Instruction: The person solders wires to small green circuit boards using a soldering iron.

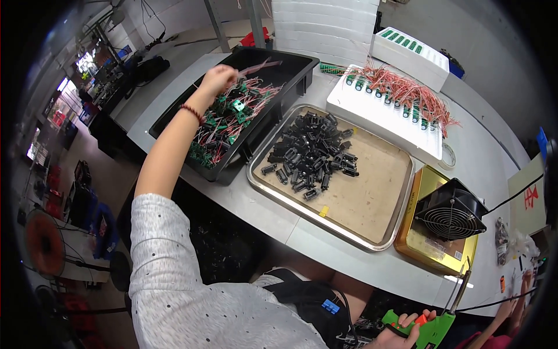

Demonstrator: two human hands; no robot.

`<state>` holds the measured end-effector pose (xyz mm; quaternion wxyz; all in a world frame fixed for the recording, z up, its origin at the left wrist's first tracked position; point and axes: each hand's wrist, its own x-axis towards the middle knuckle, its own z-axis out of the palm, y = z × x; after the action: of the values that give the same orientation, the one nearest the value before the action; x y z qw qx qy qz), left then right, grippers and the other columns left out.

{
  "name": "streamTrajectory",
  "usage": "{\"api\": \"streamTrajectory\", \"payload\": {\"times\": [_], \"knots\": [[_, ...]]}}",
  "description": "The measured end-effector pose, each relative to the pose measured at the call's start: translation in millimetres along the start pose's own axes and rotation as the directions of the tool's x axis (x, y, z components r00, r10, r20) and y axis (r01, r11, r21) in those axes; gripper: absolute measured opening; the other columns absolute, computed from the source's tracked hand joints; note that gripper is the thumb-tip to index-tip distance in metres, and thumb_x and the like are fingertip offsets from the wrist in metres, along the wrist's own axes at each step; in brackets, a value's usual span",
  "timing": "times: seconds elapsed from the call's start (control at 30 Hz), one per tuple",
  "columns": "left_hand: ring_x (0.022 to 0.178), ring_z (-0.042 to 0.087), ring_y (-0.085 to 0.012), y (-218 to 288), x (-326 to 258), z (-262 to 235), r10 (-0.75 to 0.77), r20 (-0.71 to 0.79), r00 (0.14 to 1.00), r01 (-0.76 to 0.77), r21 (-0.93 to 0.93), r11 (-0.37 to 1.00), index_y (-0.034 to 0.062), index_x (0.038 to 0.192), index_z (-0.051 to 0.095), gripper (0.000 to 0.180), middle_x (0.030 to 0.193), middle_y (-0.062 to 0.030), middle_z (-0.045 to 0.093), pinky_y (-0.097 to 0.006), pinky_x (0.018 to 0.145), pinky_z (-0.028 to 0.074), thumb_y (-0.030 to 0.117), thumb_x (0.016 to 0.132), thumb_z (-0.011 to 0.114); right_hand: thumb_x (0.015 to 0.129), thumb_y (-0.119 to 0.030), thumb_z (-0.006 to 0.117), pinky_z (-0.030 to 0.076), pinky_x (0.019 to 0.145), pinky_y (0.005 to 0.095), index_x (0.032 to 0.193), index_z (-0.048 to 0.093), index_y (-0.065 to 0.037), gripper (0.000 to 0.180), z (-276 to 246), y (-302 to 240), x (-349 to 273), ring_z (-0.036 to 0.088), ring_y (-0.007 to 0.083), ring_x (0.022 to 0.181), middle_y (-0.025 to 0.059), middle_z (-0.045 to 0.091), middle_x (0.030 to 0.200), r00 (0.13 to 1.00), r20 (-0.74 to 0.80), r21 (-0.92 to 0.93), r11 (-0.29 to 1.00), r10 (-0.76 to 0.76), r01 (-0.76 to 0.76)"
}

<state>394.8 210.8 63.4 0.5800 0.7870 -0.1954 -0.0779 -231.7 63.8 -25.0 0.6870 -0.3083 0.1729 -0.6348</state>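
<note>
My left hand [218, 79] is raised over the black bin [232, 168] with its fingers pinched together. A bundle of thin reddish wires [261, 66] stretches out from those fingers to the right. Under the hand, a heap of green circuit boards with red and white wires [238, 110] fills much of the bin. At the lower right, my right hand [401, 334] is wrapped around a green soldering gun [433, 333]; one finger lies by its orange-red trigger, and the metal tip points up.
A metal tray [372, 247] with a pile of small black plastic parts [314, 151] sits mid-table. Behind it is a white foam block [395, 128] holding wired green pieces. A black fan [450, 215] rests on a gold box [444, 256]. Another person's hands [514, 296] show far right.
</note>
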Motion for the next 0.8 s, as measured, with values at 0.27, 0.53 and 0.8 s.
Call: {"api": "streamTrajectory", "payload": {"times": [0.27,0.53,0.8], "knots": [[0.053,0.043,-0.0039,-10,-50,-24,-0.209,0.141,0.968,0.109,0.512,0.852,0.0115,0.09,0.063,0.019,0.066,0.0042,0.053,-0.019,0.043,0.032,0.027,0.079,0.062,0.08,0.002,0.044,0.039,0.055,0.0286,0.116,0.039,-0.001,0.037,-3,-2,3,0.048,0.0157,0.063,0.0132,0.05,0.11,0.999,-0.043,0.016,1.0,0.012,-0.012],[0.058,0.051,-0.0129,91,-145,88,0.692,0.106,0.714,-0.635,0.515,0.576,0.0021,0.083,0.061,0.012,0.07,-0.0064,0.056,-0.025,0.053,0.04,0.011,0.075,0.06,0.077,-0.008,0.046,0.035,0.053,0.0237,0.124,0.031,0.003,0.051,-30,3,3,0.041,0.0109,0.059,0.0118,0.043,0.115,0.993,0.109,-0.14,0.988,-0.049,0.064],[0.079,0.05,-0.0202,39,-193,226,0.545,0.693,0.472,-0.852,0.517,0.08,0.0081,0.081,0.056,0.017,0.079,-0.0041,0.055,-0.031,0.067,0.038,0.013,0.067,0.065,0.075,-0.009,0.05,0.035,0.052,0.0248,0.12,0.034,0.004,0.05,-28,-3,-1,0.041,0.0121,0.058,0.0115,0.043,0.108,0.993,0.112,-0.025,0.999,-0.031,0.034]]}}
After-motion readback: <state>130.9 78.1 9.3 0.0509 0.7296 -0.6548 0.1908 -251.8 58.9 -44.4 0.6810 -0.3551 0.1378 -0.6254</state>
